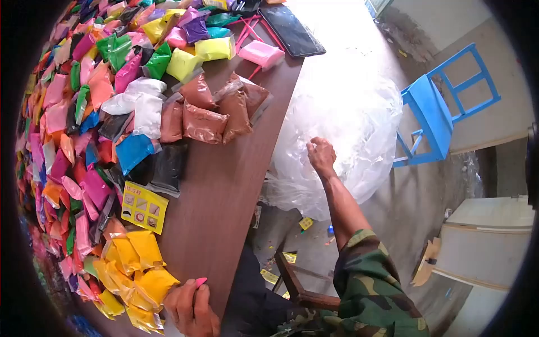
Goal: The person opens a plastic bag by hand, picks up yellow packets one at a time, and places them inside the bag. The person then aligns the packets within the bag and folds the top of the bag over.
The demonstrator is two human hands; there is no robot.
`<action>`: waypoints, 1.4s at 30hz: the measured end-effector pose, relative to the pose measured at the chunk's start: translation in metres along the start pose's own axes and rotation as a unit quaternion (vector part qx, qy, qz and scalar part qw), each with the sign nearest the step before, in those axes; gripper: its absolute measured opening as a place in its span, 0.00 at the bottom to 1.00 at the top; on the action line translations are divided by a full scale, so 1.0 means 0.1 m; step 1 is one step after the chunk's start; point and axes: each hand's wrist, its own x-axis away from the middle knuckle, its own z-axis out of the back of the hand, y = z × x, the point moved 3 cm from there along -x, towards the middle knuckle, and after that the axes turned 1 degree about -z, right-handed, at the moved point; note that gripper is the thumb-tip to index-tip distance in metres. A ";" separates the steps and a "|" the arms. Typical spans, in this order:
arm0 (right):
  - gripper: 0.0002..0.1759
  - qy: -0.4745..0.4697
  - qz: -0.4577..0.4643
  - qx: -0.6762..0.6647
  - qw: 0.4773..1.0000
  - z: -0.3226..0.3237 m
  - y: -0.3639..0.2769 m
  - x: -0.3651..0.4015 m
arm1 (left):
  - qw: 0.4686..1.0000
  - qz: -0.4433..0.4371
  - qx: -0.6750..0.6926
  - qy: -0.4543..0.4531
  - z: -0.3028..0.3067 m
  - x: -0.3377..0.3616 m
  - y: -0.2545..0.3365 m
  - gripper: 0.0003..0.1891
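My left hand [193, 310] is at the table's near edge, fingers curled together, with a small pink piece [201, 282] sticking out between them. Right beside it lies a pile of yellow clay packets [137, 272]. My right hand [322, 156] is stretched out over a large clear plastic bag [342, 118], its fingers bent and close together; anything inside them is hidden. Brown clay packets [205, 122] lie on the table, left of the bag. A yellow printed card [144, 206] with pictures rests above the yellow packets.
Many colourful packets [84, 140] cover the left side of the brown table [224, 191]. A dark tablet [292, 31] and pink sticks [247, 31] lie at the far end. A blue chair [432, 112] stands at right. Cards [306, 223] are scattered on the floor.
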 end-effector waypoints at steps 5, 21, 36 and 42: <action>0.12 0.050 -0.003 -0.071 0.996 0.27 0.11 -0.01 | 1.000 0.007 0.030 0.004 0.13 -0.20 0.14 0.17; 0.11 0.145 0.023 -0.299 0.943 1.85 0.33 0.69 | 1.000 0.012 -0.010 0.023 0.03 -0.11 0.12 0.12; 0.10 0.206 0.050 -0.492 0.844 2.98 0.17 1.70 | 0.998 -0.002 0.007 0.060 0.10 -0.10 0.15 0.20; 0.09 0.183 0.069 -0.579 0.791 3.33 0.09 2.42 | 0.996 -0.034 0.005 0.088 0.06 0.00 0.11 0.16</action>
